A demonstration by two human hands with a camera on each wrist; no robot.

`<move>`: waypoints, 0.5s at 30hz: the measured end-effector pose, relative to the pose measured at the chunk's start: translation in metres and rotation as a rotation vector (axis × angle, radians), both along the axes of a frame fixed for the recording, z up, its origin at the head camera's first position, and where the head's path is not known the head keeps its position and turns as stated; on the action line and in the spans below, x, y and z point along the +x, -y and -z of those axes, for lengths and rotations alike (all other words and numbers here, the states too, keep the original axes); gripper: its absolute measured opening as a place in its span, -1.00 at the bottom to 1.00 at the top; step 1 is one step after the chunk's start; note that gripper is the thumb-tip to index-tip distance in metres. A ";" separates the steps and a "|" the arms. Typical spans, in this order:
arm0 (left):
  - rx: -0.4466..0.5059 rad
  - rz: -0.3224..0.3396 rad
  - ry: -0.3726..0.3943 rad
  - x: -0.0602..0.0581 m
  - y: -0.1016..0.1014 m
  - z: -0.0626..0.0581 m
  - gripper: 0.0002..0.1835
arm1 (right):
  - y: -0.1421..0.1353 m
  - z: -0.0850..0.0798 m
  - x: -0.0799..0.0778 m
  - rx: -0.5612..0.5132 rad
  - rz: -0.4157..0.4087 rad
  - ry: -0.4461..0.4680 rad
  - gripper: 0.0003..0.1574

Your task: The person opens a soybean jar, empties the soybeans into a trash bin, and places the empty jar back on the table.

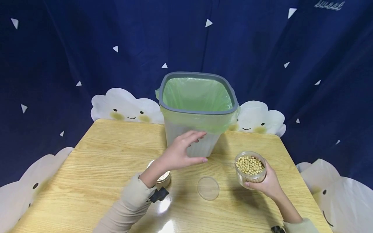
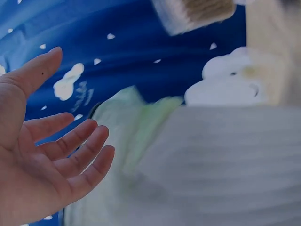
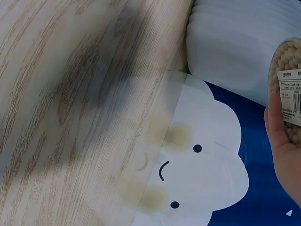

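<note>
My right hand (image 1: pixel 271 183) grips a clear jar of soybeans (image 1: pixel 250 165) from its right side, above the right part of the table. The jar has no lid on, and a printed label (image 3: pixel 292 96) shows on its side in the right wrist view. In front of the bin (image 1: pixel 192 147) hovers my left hand (image 1: pixel 182 152), thumb and fingers spread apart, with nothing held; its palm (image 2: pixel 35 174) shows in the left wrist view. A second jar (image 1: pixel 165 182) with pale contents stands on the table, partly hidden by my left wrist. Between the hands lies a clear round lid (image 1: pixel 208 188).
The wooden table (image 1: pixel 116 152) carries the bin at its back edge. A grey rim (image 1: pixel 201 112) holds the bin's green liner (image 1: pixel 192 92), and the bin's mouth is uncovered. Behind the table hangs a dark blue curtain (image 1: pixel 140 42) with white clouds.
</note>
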State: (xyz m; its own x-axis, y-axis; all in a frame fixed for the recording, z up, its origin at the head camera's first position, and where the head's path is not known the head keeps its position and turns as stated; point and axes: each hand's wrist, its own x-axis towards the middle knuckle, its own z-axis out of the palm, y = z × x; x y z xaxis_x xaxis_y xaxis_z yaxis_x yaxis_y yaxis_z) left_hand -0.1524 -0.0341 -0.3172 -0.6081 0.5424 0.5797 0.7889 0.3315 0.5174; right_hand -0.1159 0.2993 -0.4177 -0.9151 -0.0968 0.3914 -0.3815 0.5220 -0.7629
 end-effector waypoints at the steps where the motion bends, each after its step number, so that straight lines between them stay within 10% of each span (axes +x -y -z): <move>1: 0.018 -0.005 -0.007 -0.002 0.003 -0.004 -0.27 | 0.000 0.000 0.000 0.001 0.003 0.000 0.20; 15: 0.208 -0.171 -0.188 -0.038 0.040 -0.046 -0.38 | -0.002 -0.002 -0.005 -0.008 -0.002 -0.004 0.21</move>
State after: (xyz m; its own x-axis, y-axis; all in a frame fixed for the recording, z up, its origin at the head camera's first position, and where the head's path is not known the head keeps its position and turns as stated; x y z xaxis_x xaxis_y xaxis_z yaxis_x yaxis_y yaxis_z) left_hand -0.1905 -0.0741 -0.2715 -0.5517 0.2996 0.7783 0.8192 0.3698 0.4384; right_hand -0.1207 0.3013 -0.4159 -0.9134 -0.0949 0.3960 -0.3854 0.5149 -0.7657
